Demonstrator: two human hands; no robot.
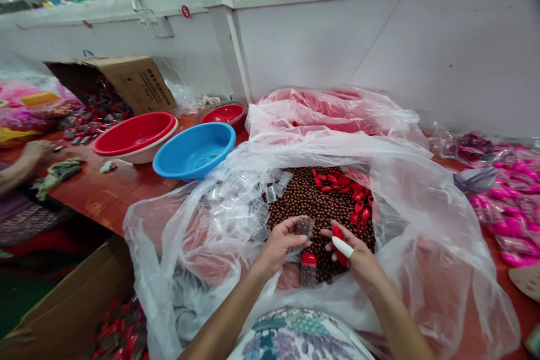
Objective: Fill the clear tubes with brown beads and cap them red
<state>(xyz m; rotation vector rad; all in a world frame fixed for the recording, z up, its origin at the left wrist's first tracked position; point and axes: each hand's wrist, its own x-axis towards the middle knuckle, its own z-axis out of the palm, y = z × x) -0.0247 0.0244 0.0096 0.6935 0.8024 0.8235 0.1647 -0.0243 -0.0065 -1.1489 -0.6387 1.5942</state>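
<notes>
My left hand point(280, 244) pinches a small transparent plastic box point(305, 228) above a heap of brown beads point(314, 197). What is inside this box is hard to tell. To its right my right hand point(352, 253), with a white cover on one digit, holds a red plastic piece point(338, 233). Between the hands and nearer to me lies a transparent box with a red lid point(309, 270), brown beads showing inside. Several red plastic pieces point(358, 202) lie on the beads at the far right. Many transparent boxes point(240, 202) are piled on the left.
Plastic sheeting point(405, 197) surrounds the beads. Beyond it stand a blue basin point(196, 149), a red basin point(135, 132) and a cardboard box point(139, 84). Bagged pink items point(506, 202) lie at right. Another person's hand point(37, 149) is at far left. A carton point(71, 298) sits below.
</notes>
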